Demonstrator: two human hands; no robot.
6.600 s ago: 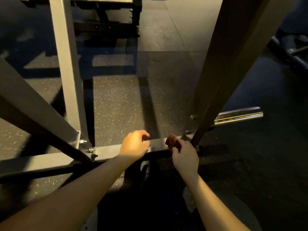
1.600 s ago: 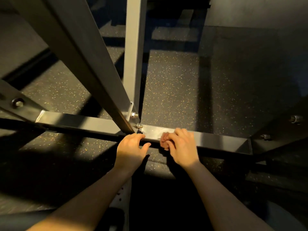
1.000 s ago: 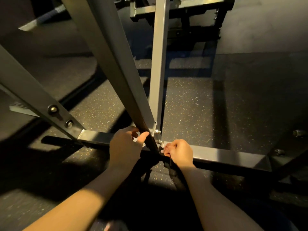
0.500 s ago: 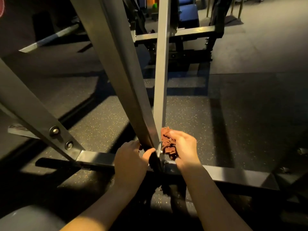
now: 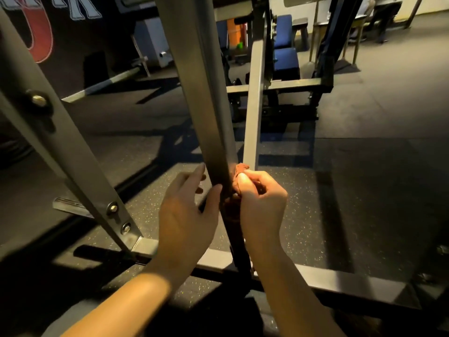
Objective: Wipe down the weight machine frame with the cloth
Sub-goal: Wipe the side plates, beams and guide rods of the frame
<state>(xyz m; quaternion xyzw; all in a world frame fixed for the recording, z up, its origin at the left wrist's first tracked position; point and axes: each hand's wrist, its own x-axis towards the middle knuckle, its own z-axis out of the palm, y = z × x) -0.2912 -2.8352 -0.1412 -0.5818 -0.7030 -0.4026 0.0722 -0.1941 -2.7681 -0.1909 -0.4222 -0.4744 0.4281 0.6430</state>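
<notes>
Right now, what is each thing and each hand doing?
slanted bar, leaning, between both hands
cloth, bunched up, pressed against the slanted bar
right hand, fingers curled round the cloth
left hand, fingers straight, touching the slanted bar
floor bar, lying flat

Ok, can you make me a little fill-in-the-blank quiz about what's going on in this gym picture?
1. The cloth is gripped by the ___ hand.
2. The slanted beam runs ___ the left hand and the cloth.
3. Near its foot, the brace carries ___ bolts.
4. The seats at the back are ___.
Missing: right; between; two; blue.
</notes>
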